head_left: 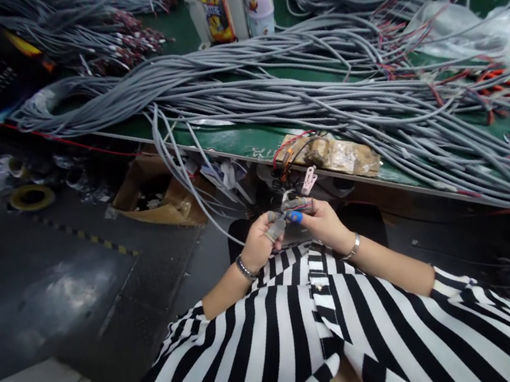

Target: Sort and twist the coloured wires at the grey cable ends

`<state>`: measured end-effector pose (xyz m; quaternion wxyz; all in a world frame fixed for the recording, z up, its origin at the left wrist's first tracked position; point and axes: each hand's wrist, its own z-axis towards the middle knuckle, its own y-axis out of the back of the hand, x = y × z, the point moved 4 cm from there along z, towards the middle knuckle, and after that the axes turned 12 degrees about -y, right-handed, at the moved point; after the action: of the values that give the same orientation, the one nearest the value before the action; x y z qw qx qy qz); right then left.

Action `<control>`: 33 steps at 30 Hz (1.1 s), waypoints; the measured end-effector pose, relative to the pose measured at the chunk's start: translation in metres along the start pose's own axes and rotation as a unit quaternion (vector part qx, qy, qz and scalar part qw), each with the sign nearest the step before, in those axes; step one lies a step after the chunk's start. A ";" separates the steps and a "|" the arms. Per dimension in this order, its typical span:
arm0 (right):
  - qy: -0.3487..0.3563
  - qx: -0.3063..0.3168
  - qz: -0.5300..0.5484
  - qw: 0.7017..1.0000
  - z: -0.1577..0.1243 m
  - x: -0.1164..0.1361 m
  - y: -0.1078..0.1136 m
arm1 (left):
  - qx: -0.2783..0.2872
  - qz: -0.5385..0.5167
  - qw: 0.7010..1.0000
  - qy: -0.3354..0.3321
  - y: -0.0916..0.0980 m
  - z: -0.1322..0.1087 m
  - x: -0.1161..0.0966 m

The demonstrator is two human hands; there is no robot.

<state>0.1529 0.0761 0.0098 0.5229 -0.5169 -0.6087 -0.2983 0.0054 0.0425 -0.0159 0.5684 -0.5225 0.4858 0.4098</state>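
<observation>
Now a grey cable [214,222] is held just off the edge of the bench [246,137], gripped near its end by the curled left hand [262,236]; the tip is pinched by the right hand [325,222], thumb and fingers nearly closed; light, springy handling is expected, the steadiest grip probably being offered close behind the tip.

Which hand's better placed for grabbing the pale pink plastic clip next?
Right hand, probably: it is nearer the pink clip, just below it in view. The left hand sits farther off, a round grey cable running to it.
</observation>
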 end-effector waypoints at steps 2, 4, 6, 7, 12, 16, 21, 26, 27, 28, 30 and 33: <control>-0.013 0.008 0.017 1.000 0.000 -0.001 -0.001 | -0.016 -0.058 0.998 0.014 -0.001 -0.001 0.004; -0.043 0.020 0.047 0.998 0.001 -0.005 -0.002 | -0.025 -0.100 0.994 0.026 -0.002 -0.001 0.006; -0.081 0.028 0.080 0.993 0.003 -0.011 -0.002 | -0.031 -0.135 0.990 0.027 -0.003 -0.001 0.007; -0.099 0.031 0.094 0.990 0.003 -0.013 -0.002 | -0.034 -0.152 0.988 0.023 -0.004 -0.001 0.007; -0.128 0.066 0.100 0.984 0.003 -0.018 -0.004 | -0.049 -0.199 0.979 0.002 -0.005 0.002 0.002; 0.031 0.040 -0.070 0.996 -0.004 -0.003 -0.002 | -0.100 -0.191 0.976 -0.027 -0.002 0.003 -0.001; 0.222 0.048 -0.261 0.938 -0.015 0.011 -0.005 | -0.106 -0.174 0.978 -0.051 0.000 0.003 0.002; 0.241 0.042 -0.286 0.926 -0.015 0.013 -0.004 | -0.114 -0.165 0.979 -0.047 0.003 0.004 0.002; 0.243 0.043 -0.296 0.923 -0.015 0.013 -0.004 | -0.117 -0.163 0.979 -0.045 0.003 0.005 0.001; 0.245 0.043 -0.308 0.918 -0.016 0.013 -0.004 | -0.121 -0.160 0.979 -0.044 0.003 0.006 0.001; 0.255 0.040 -0.331 0.908 -0.017 0.013 -0.005 | -0.127 -0.159 0.978 -0.046 0.003 0.006 -0.001; 0.284 0.038 -0.369 0.884 -0.019 0.013 -0.005 | -0.127 -0.162 0.978 -0.044 0.001 0.007 -0.002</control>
<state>0.1551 0.0619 0.0285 0.5447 -0.1275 -0.5917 -0.5805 0.0046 0.0498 -0.0145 0.5768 -0.6435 0.3130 0.3939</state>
